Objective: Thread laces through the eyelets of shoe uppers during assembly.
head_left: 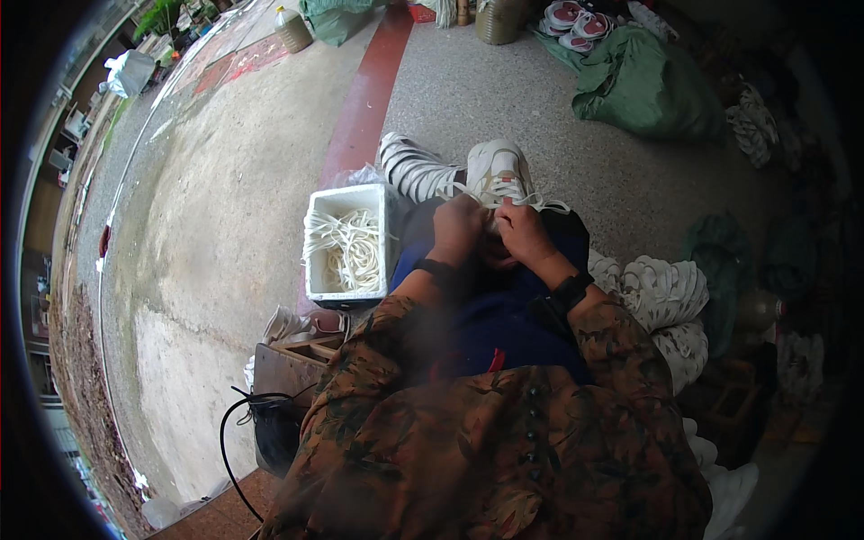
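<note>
A white and beige sneaker [497, 160] rests over my lap, its toe pointing away from me. White shoelace [547, 203] runs through its upper eyelets, with loose loops sticking out to both sides. My left hand [461, 227] is closed at the left of the shoe's opening, pinching lace; its fingertips are partly blurred. Close beside it, my right hand [524, 231] is closed too, thumb and fingers pressed together on the lace at the right edge. Both hands cover much of the shoe's rear part.
Left of my lap stands a white foam box [346, 200] holding loose white laces [351, 252]. A row of nested white shoes [416, 166] lies beyond it. More bundled white shoes [661, 288] are at my right. A green sack [643, 85] sits far right, and a wooden box [292, 369] near left.
</note>
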The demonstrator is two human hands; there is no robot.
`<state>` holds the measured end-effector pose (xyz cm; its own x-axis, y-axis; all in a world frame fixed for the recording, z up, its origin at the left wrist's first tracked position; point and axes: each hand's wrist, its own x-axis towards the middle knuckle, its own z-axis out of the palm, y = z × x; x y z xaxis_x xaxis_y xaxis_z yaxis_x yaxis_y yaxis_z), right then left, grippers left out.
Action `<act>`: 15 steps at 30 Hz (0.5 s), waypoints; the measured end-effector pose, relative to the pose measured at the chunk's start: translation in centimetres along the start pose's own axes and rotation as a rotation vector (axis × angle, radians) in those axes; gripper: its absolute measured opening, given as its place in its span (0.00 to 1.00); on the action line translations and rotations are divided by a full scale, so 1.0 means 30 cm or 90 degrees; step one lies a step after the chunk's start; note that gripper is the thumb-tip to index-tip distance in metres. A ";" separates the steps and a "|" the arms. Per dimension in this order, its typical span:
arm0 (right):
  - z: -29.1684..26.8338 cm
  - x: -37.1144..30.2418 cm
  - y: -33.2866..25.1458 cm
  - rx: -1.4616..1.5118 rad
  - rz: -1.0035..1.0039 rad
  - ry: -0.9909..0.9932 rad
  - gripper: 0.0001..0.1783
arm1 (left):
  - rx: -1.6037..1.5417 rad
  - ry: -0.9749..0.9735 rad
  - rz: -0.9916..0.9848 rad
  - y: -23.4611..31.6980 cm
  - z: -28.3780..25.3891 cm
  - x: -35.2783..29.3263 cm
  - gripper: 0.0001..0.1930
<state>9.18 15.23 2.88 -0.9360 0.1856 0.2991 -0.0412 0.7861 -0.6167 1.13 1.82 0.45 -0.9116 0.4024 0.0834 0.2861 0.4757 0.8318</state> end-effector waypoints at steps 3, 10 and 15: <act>0.052 0.012 0.011 0.027 0.001 -0.010 0.06 | 0.260 -0.008 0.233 -0.034 0.025 -0.004 0.09; 0.101 -0.003 0.041 -0.082 -0.025 -0.002 0.04 | 0.258 -0.023 0.291 -0.061 0.034 -0.010 0.04; 0.115 0.019 0.019 -0.173 -0.034 -0.026 0.05 | 0.175 -0.018 0.138 -0.064 0.011 0.007 0.06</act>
<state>7.40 13.74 0.18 -0.9485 0.1196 0.2935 -0.0015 0.9244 -0.3815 0.50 1.25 -1.31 -0.8135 0.5372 0.2227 0.5443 0.5684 0.6170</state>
